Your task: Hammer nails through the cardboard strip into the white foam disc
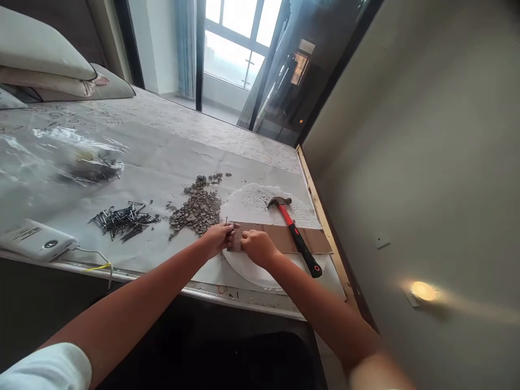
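Note:
A brown wooden board (280,236) lies on a round white foam-like sheet (247,201); its left end shows several small marks or holes. At that end my left hand (217,239) is closed, with a thin nail (226,220) standing up between its fingertips. My right hand (259,248) rests on the board just beside it, fingers curled in; what they hold, if anything, is hidden. Across the board, right of my hands, lies a claw hammer (296,233) with a red and black handle, its head pointing away from me.
Left of the board lie a heap of grey gravel (199,210) and a pile of dark nails (124,221). A white power bank (38,239) with a cable sits at the near left edge. Behind it is a clear plastic bag (87,162). A wooden rail (314,197) and wall border the right.

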Demonstrator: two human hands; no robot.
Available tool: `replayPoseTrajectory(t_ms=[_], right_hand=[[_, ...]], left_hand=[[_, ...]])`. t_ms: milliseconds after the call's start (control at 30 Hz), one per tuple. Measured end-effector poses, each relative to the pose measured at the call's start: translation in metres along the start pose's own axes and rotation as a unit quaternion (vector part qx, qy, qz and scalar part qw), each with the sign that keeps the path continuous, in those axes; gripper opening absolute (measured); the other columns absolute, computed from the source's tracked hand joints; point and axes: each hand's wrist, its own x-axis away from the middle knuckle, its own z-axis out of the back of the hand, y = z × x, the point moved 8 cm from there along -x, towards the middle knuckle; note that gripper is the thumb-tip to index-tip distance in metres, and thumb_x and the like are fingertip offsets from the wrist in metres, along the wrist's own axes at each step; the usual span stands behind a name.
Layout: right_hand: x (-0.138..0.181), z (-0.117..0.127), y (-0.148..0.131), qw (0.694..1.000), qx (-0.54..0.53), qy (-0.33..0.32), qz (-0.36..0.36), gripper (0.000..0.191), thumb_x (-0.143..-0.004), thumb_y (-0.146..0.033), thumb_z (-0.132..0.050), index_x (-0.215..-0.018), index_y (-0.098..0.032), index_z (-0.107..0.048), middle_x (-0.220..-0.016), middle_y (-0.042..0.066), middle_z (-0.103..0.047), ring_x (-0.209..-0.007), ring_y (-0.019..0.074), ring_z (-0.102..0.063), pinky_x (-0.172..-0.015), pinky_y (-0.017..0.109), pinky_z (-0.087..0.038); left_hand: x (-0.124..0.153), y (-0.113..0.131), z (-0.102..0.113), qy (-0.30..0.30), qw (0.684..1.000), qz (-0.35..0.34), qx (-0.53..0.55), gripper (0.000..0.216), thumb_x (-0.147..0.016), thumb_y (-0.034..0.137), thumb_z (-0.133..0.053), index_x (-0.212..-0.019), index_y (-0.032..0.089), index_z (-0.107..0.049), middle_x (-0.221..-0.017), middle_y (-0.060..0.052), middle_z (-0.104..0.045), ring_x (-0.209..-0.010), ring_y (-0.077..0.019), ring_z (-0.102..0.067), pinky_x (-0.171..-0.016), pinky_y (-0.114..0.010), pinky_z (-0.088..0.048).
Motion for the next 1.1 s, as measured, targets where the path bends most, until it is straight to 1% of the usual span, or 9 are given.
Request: replayPoseTrajectory(t_ms=[300,433,600,700,767,867,967,1033,1100], right_hand=[[-0.005,0.0,-0.006,0.999,0.004,-0.023,0.046,0.025,-0.08,-0.004,-0.043,-0.089,-0.009,-0.065,-0.091,0.016,-0.065,-0.079,0.0235,-0.063,-0.064,0.032,-0.046],[-0.005,0.007,0.001,0.999,-0.013,0.004,0.031,0.024,-0.079,-0.005,-0.046,-0.091,-0.01,-0.066,-0.091,0.014,-0.066,-0.076,0.0217,-0.064,-0.061,0.03,-0.046],[-0.008,0.015,0.007,0.999,-0.02,0.033,0.004,0.017,-0.079,-0.016,-0.051,-0.083,-0.013,-0.067,-0.085,0.01,-0.067,-0.07,0.0194,-0.064,-0.055,0.026,-0.044],[-0.01,0.013,0.007,0.999,-0.047,0.021,-0.002,0.015,-0.076,-0.012,-0.052,-0.081,-0.013,-0.066,-0.083,0.009,-0.066,-0.073,0.0194,-0.063,-0.057,0.025,-0.043],[-0.01,0.014,0.009,0.998,-0.066,0.021,-0.008,0.018,-0.074,-0.008,-0.051,-0.086,-0.011,-0.065,-0.087,0.01,-0.066,-0.074,0.0188,-0.062,-0.057,0.024,-0.041],[-0.007,0.024,0.021,0.99,-0.118,0.053,-0.062,0.02,-0.079,-0.009,-0.047,-0.092,-0.01,-0.061,-0.092,0.012,-0.064,-0.074,0.017,-0.06,-0.058,0.023,-0.039],[-0.002,0.041,0.039,0.963,-0.2,0.125,-0.13,0.019,-0.087,-0.013,-0.041,-0.091,-0.012,-0.06,-0.09,0.01,-0.064,-0.077,0.0159,-0.059,-0.064,0.024,-0.039],[-0.003,0.049,0.044,0.945,-0.252,0.156,-0.137,0.019,-0.088,-0.016,-0.043,-0.089,-0.013,-0.061,-0.089,0.007,-0.065,-0.08,0.0153,-0.058,-0.067,0.023,-0.039],[-0.008,0.05,0.042,0.94,-0.278,0.153,-0.126,0.017,-0.087,-0.017,-0.046,-0.087,-0.014,-0.063,-0.089,0.007,-0.065,-0.081,0.0148,-0.058,-0.068,0.023,-0.038]], left_hand=[[-0.005,0.0,0.002,0.004,1.0,-0.015,-0.007,0.008,-0.08,0.011,-0.048,-0.081,0.01,-0.057,-0.052,0.004,-0.04,-0.041,-0.0055,-0.037,-0.039,-0.016,-0.03],[-0.002,0.002,0.003,0.018,1.0,-0.014,-0.016,0.009,-0.082,0.012,-0.046,-0.083,0.011,-0.056,-0.052,0.004,-0.04,-0.039,-0.0049,-0.036,-0.038,-0.016,-0.03],[-0.002,0.001,0.01,0.026,1.0,-0.004,-0.008,0.011,-0.084,0.013,-0.043,-0.085,0.012,-0.054,-0.053,0.005,-0.041,-0.039,-0.0048,-0.036,-0.039,-0.016,-0.03],[-0.005,0.0,0.013,0.028,1.0,0.0,-0.005,0.014,-0.086,0.013,-0.04,-0.086,0.012,-0.054,-0.052,0.004,-0.041,-0.039,-0.0054,-0.037,-0.039,-0.017,-0.031],[-0.005,0.0,0.012,0.029,1.0,0.0,0.0,0.014,-0.087,0.013,-0.039,-0.085,0.012,-0.053,-0.051,0.004,-0.041,-0.039,-0.0056,-0.037,-0.039,-0.017,-0.032],[-0.004,0.001,0.009,0.033,0.999,0.001,0.007,0.014,-0.087,0.011,-0.039,-0.083,0.012,-0.053,-0.05,0.004,-0.042,-0.039,-0.0056,-0.038,-0.04,-0.017,-0.034],[0.0,0.004,0.008,0.047,0.999,-0.004,-0.002,0.012,-0.085,0.009,-0.042,-0.082,0.012,-0.053,-0.053,0.003,-0.046,-0.042,-0.0063,-0.045,-0.045,-0.018,-0.041],[0.002,0.006,0.008,0.055,0.998,-0.009,-0.009,0.01,-0.083,0.008,-0.045,-0.08,0.013,-0.054,-0.055,0.001,-0.049,-0.046,-0.0071,-0.049,-0.051,-0.019,-0.046],[0.003,0.006,0.006,0.051,0.999,-0.005,-0.01,0.009,-0.081,0.007,-0.048,-0.076,0.013,-0.053,-0.057,0.0,-0.052,-0.048,-0.0079,-0.052,-0.053,-0.02,-0.047]])
